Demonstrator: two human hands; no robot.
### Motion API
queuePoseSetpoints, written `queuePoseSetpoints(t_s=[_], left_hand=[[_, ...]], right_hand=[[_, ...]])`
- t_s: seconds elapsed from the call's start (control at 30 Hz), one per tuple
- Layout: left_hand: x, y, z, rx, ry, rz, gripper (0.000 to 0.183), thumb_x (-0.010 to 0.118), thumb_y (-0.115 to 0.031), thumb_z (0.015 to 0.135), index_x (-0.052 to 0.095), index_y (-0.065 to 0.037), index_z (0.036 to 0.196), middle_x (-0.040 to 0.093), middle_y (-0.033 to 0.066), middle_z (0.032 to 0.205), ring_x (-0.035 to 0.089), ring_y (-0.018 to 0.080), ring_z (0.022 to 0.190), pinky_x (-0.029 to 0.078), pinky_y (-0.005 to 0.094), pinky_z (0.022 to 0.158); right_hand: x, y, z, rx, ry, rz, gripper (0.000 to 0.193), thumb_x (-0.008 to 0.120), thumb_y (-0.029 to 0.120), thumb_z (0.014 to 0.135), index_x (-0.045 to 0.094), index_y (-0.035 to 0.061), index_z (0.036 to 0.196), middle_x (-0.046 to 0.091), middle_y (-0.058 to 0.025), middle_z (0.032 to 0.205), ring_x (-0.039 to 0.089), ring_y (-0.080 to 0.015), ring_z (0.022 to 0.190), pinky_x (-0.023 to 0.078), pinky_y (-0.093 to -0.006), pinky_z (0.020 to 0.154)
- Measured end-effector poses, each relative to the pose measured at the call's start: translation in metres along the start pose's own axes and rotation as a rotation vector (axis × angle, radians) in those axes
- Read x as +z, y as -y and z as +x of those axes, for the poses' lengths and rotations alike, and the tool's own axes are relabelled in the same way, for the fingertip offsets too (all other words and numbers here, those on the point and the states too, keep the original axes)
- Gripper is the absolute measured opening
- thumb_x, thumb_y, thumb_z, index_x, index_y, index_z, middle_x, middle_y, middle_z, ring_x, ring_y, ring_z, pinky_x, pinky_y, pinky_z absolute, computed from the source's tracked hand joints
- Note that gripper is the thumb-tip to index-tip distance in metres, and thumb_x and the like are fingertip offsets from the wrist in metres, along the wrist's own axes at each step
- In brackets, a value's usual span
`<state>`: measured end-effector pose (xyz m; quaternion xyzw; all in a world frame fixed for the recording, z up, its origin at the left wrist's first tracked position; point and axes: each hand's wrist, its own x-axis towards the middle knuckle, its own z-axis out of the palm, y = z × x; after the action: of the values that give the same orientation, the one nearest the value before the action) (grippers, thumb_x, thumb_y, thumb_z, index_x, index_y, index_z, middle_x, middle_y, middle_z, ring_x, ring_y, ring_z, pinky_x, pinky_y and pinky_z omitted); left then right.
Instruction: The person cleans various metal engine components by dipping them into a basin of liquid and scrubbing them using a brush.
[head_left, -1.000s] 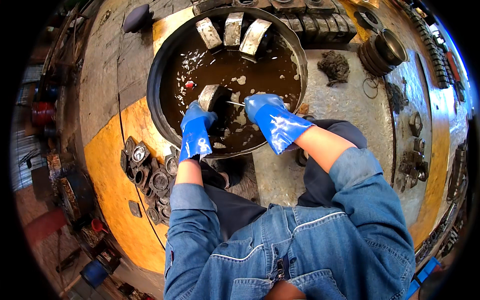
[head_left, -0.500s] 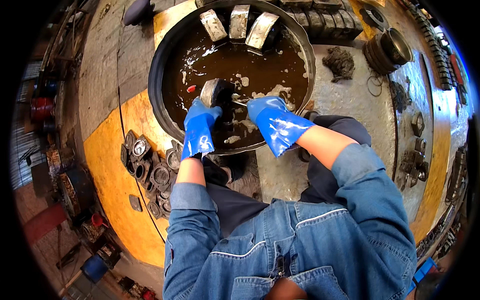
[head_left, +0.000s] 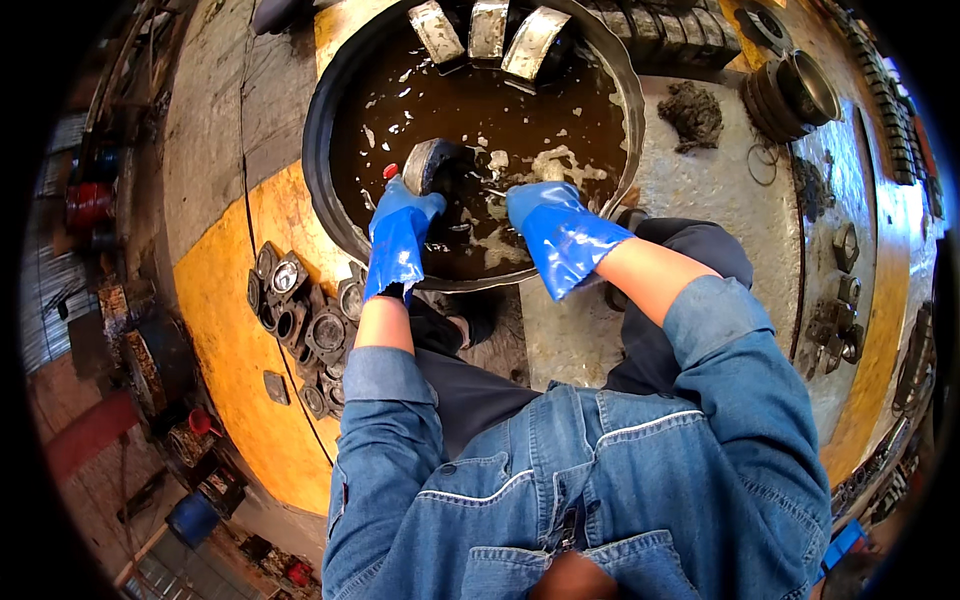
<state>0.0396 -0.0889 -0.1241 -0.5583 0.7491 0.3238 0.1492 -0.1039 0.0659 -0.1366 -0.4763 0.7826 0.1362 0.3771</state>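
Observation:
My left hand (head_left: 403, 215), in a blue rubber glove, grips the near edge of a curved metal piece (head_left: 428, 163) with a shiny outer face and dark hollow inside. The piece is partly sunk in brown liquid in a large round basin (head_left: 318, 170). My right hand (head_left: 550, 215), gloved alike, is closed just right of the piece. A thin light-coloured tip (head_left: 494, 192) sticks out of it toward the piece; the rest is hidden in the glove. A small red object (head_left: 390, 171) lies by my left fingertips. Similar curved pieces (head_left: 488, 30) stand at the basin's far side.
Dirty metal rings and flanges (head_left: 326, 332) are heaped on the yellow board at left. Right of the basin lie a dark clump (head_left: 690, 115) and stacked metal rings (head_left: 790, 98). Rows of blocks (head_left: 675, 35) stand behind; several small metal parts (head_left: 830, 325) lie far right.
The curved piece has turned, showing more of its hollow inside. My right hand has drawn slightly away from it. The view has shifted a little.

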Motion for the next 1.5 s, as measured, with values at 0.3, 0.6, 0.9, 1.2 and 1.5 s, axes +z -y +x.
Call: queuePoseSetpoints(t_s=[0.3, 0.6, 0.9, 1.2, 1.5], left_hand=[[0.009, 0.027, 0.017, 0.066, -0.055, -0.079, 0.076, 0.077, -0.041, 0.076, 0.061, 0.001, 0.137, 0.07, 0.0281, 0.126, 0.068, 0.0403, 0.119, 0.052, 0.0438, 0.103], [0.003, 0.007, 0.004, 0.092, -0.054, -0.035, 0.089, 0.076, -0.053, 0.075, 0.057, 0.005, 0.14, 0.069, 0.0295, 0.128, 0.067, 0.0417, 0.121, 0.051, 0.0449, 0.104], [-0.003, -0.002, -0.024, 0.206, -0.094, -0.236, 0.072, 0.061, -0.059, 0.095, 0.067, 0.005, 0.127, 0.072, 0.0285, 0.115, 0.07, 0.0418, 0.109, 0.052, 0.0421, 0.095], [0.001, 0.025, -0.012, 0.255, -0.096, -0.395, 0.065, 0.058, -0.055, 0.098, 0.07, 0.004, 0.123, 0.073, 0.0278, 0.108, 0.071, 0.0399, 0.104, 0.052, 0.0416, 0.093], [0.003, 0.026, -0.01, 0.27, -0.133, -0.404, 0.066, 0.059, -0.055, 0.097, 0.07, 0.005, 0.123, 0.073, 0.0278, 0.109, 0.071, 0.0404, 0.105, 0.052, 0.0423, 0.094]], right_hand=[[-0.038, -0.004, -0.018, -0.051, -0.12, 0.088, 0.029, 0.059, 0.014, 0.095, 0.073, 0.0072, 0.119, 0.077, -0.0143, 0.113, 0.075, -0.0354, 0.103, 0.061, -0.0477, 0.083], [-0.001, 0.005, 0.015, 0.015, 0.024, -0.038, 0.038, 0.077, 0.022, 0.086, 0.076, 0.0133, 0.123, 0.077, -0.0028, 0.117, 0.074, -0.0299, 0.108, 0.057, -0.0552, 0.081], [-0.002, -0.003, 0.013, 0.059, 0.066, 0.007, 0.033, 0.065, 0.013, 0.09, 0.076, 0.0078, 0.121, 0.078, -0.0145, 0.115, 0.075, -0.0383, 0.105, 0.061, -0.0508, 0.086], [-0.021, 0.014, -0.03, -0.034, 0.075, -0.043, 0.031, 0.063, 0.011, 0.093, 0.073, 0.0077, 0.122, 0.077, -0.0159, 0.115, 0.075, -0.0356, 0.107, 0.062, -0.0492, 0.085], [-0.014, 0.015, -0.024, -0.032, 0.127, -0.043, 0.033, 0.062, 0.013, 0.093, 0.072, 0.007, 0.124, 0.076, -0.016, 0.118, 0.074, -0.037, 0.108, 0.061, -0.051, 0.087]])
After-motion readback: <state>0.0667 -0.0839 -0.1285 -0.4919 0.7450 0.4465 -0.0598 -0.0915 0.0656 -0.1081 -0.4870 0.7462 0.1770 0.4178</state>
